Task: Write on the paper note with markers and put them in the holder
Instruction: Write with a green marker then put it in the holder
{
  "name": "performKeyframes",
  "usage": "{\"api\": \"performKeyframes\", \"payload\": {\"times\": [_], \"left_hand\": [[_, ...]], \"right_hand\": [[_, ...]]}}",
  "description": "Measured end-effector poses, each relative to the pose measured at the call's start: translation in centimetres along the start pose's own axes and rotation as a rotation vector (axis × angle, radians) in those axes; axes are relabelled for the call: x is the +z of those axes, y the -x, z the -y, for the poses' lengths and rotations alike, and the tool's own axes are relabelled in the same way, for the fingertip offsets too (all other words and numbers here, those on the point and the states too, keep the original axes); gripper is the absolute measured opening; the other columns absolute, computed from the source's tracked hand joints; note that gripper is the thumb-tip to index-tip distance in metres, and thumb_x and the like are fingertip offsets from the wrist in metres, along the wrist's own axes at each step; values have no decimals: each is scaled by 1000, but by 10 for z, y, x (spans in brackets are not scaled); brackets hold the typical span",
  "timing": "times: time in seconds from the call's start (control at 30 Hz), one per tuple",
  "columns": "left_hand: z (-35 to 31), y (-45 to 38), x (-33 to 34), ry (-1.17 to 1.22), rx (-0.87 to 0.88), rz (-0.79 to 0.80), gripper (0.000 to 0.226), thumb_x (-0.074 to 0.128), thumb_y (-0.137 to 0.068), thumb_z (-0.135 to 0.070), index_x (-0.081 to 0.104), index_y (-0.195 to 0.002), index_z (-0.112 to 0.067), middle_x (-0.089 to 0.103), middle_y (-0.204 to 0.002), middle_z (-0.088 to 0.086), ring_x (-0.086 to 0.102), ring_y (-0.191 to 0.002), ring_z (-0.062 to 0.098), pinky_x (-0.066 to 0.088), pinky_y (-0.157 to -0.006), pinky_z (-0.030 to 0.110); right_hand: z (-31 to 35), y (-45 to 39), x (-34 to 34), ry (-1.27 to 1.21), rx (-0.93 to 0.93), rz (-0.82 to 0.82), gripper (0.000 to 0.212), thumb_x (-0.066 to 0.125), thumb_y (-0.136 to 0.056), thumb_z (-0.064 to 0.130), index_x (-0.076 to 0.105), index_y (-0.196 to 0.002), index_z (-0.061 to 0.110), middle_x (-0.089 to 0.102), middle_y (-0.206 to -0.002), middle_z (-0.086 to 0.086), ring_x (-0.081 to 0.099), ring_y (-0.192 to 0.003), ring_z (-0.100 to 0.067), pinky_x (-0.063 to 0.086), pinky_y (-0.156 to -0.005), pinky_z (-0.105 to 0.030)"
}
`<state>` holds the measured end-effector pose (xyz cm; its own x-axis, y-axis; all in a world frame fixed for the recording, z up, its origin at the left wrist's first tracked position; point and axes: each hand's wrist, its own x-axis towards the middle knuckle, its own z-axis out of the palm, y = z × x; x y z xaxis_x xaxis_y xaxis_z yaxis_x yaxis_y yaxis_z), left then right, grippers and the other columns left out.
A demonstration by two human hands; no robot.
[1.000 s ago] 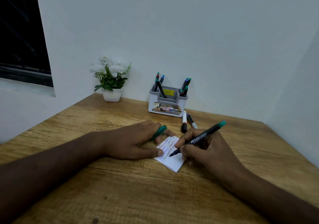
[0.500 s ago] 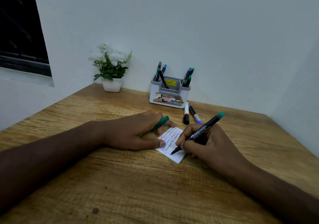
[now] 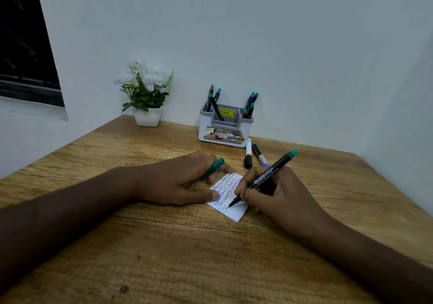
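A small white paper note (image 3: pixel 236 211) lies on the wooden table (image 3: pixel 210 257), covered in lines of coloured handwriting. My right hand (image 3: pixel 276 193) grips a black marker with a green end (image 3: pixel 269 174), its tip touching the lower part of the note. My left hand (image 3: pixel 178 182) presses the note's left edge with the thumb and holds the green marker cap (image 3: pixel 214 167) between its fingers. The grey and white holder (image 3: pixel 225 130) stands at the back by the wall with several markers upright in it.
Two loose markers (image 3: pixel 251 152) lie on the table just in front of the holder. A white pot of white flowers (image 3: pixel 146 99) stands at the back left. White walls close the table at the back and right. A dark window is at far left.
The marker tip has moved down to a lower line of the note and a new green stroke shows there. My left hand stays on the note with the cap.
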<state>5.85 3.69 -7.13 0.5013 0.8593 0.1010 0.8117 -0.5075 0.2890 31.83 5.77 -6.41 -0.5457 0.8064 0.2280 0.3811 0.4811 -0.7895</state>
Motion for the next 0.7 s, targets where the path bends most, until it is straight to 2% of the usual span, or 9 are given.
{"api": "performKeyframes", "payload": {"times": [0.1,0.23,0.33,0.43,0.57,0.63,0.7], "left_hand": [[-2,0,-1,-2,-3,2,31,54,-101,-61,49,-114,-33,53,-114,-11,50,-103,3,51,-89,34],[0,0,-1,9,15,-15,32,54,-102,-61,50,-116,-33,53,-114,-11,51,-106,4,51,-91,33],[0,0,0,11,11,-17,28,56,-102,-59,49,-113,-34,52,-113,-13,49,-104,-1,46,-86,21],[0,0,-1,4,17,-15,32,55,-102,-60,50,-116,-31,53,-114,-11,51,-105,4,50,-90,32],[1,0,0,5,2,-4,44,54,-100,-64,52,-124,-27,53,-115,-10,52,-108,5,51,-93,39],[1,0,0,-6,0,-8,51,51,-99,-68,52,-129,-27,53,-116,-11,52,-109,7,52,-93,40],[1,1,0,4,8,-5,43,52,-100,-66,51,-125,-30,53,-115,-13,51,-109,5,52,-93,39]], "right_hand": [[0,-1,1,-4,-7,4,10,77,-89,23,79,-81,29,80,-85,1,71,-81,-25,60,-74,-55],[0,0,0,-16,0,-5,8,77,-89,23,79,-82,28,79,-85,-3,70,-79,-29,59,-74,-57],[0,0,0,-13,-1,6,11,76,-90,22,78,-82,29,79,-85,-2,68,-73,-18,59,-72,-56],[-1,-1,-1,-12,-1,-6,9,76,-90,24,78,-84,30,79,-86,-5,69,-76,-29,58,-72,-58],[-1,-1,0,-17,28,-9,9,75,-90,24,78,-84,30,78,-82,0,67,-71,-15,59,-72,-57],[0,-2,0,-6,31,-6,11,74,-91,23,78,-85,31,77,-80,1,66,-70,-14,60,-72,-56],[1,-2,0,-11,41,2,11,73,-91,21,78,-85,28,76,-75,2,66,-67,-11,61,-72,-54]]}}
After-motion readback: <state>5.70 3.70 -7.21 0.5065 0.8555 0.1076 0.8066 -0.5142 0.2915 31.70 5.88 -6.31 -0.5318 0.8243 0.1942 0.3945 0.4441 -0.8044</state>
